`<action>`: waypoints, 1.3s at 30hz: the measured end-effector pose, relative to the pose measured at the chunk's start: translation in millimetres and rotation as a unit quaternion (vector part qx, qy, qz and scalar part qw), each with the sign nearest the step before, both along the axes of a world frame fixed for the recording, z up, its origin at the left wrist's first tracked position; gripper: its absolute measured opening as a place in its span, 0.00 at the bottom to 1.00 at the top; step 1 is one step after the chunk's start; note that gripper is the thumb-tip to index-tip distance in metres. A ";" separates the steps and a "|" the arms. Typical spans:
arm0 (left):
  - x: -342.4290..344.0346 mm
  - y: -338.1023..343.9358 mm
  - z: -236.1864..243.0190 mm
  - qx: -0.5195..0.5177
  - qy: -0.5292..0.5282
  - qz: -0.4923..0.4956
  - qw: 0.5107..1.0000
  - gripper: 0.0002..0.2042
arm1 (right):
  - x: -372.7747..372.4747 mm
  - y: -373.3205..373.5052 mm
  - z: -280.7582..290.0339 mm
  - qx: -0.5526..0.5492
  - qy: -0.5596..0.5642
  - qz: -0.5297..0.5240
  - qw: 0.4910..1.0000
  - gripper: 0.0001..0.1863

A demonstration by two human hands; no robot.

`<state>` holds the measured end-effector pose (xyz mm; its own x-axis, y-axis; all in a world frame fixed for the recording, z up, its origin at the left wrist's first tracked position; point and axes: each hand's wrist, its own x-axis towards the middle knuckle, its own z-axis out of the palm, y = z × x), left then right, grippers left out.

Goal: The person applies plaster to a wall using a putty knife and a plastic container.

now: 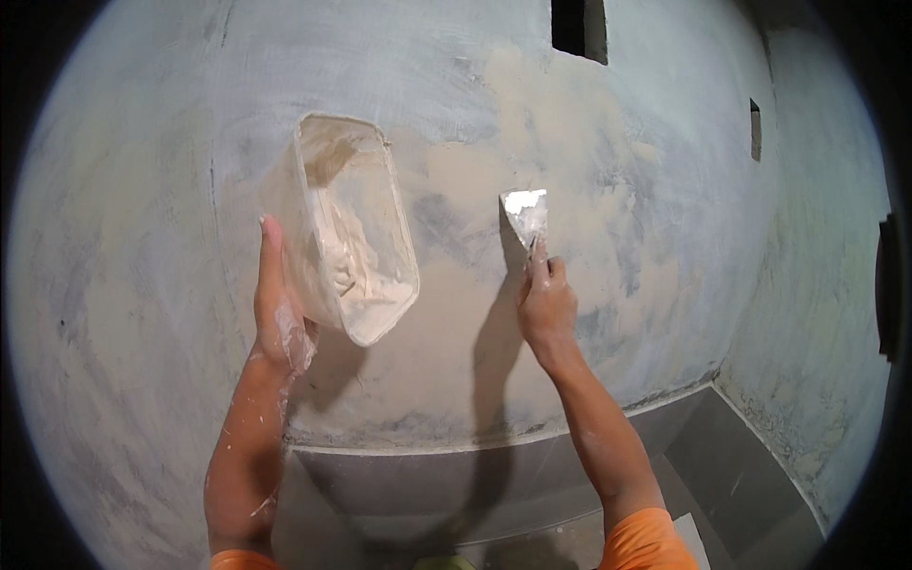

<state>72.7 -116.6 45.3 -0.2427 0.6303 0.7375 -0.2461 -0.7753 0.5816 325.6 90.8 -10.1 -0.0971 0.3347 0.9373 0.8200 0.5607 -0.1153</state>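
My left hand (279, 309) supports a translucent plastic tub (404, 242) from its left side and underneath, its thumb up along the wall; the other fingers are hidden behind the tub. Tilted toward me, the tub holds cream-coloured putty (347, 261) along its lower part. White smears cover the left wrist and forearm. In my right hand (548, 309) is a putty knife (525, 214), gripped by its handle with the blade pointing up against or close to the wall. A forefinger stretches along the blade's base. Pale smears mark the blade.
The grey-blue wall (380, 57) carries beige putty patches around the knife. A dark rectangular opening (570, 27) sits at the top, a smaller recess (755, 129) on the right. Grey tiles (427, 480) line the wall's base, turning at the right corner. A dark object (889, 285) edges the far right.
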 end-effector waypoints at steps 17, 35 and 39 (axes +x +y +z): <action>16.5 -3.8 0.1 -0.019 -0.026 0.031 0.999 0.43 | -16.7 21.4 -32.6 0.003 0.024 0.008 1.000 0.33; 16.1 -5.5 1.5 -0.002 -0.046 0.012 0.999 0.40 | -19.9 22.1 -16.4 0.005 0.097 0.001 0.995 0.29; 10.0 -9.8 1.3 -0.005 -0.037 -0.016 0.999 0.41 | -10.1 -4.7 -57.9 -0.013 0.144 0.076 0.987 0.29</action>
<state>82.7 -126.5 46.7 -0.2758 0.6461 0.7117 -0.3142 -0.7603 0.5685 315.5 86.1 -67.9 0.1204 0.3603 0.9250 0.6574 0.6693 -0.3462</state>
